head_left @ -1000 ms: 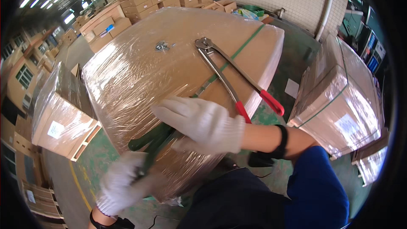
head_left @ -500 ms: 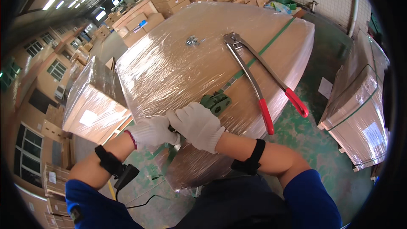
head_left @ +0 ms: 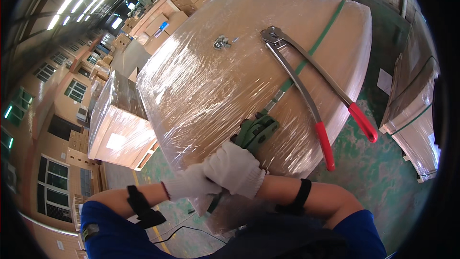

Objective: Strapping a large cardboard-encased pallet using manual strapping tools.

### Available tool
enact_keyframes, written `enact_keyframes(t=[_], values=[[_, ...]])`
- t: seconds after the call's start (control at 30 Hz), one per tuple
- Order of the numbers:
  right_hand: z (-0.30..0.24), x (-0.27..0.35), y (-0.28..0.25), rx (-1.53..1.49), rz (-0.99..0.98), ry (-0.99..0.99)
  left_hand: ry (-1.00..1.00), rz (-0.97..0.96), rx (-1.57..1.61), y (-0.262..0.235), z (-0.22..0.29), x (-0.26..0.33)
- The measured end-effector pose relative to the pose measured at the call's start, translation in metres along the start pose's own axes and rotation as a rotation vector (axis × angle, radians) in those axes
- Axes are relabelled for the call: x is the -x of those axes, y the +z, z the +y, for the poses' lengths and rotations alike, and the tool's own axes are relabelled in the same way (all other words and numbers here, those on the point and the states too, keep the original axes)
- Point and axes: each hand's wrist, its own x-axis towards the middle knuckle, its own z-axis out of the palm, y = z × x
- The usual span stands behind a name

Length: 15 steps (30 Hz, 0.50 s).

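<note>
Knit-gloved hands met @ grn tensioner.

A green strapping tool slants near frame centre; a flat green strap runs from it toward upper right.
</note>
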Motion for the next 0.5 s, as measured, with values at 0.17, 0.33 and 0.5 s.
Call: enact_keyframes(t=[0.17,0.33,0.5], values=[[0.0,-0.004,-0.006,-0.176,-0.133,-0.026,0.041,0.048,-0.027,0.006,-0.003,0.007],[-0.01,0.007,-0.008,-0.037,0.015,-0.007,0.109,0.043,0.018,0.014,0.007,0.022],[-0.03,0.017,-0.084,-0.207,-0.243,-0.025,0.05,-0.078,-0.042,0.03,0.039,0.066]])
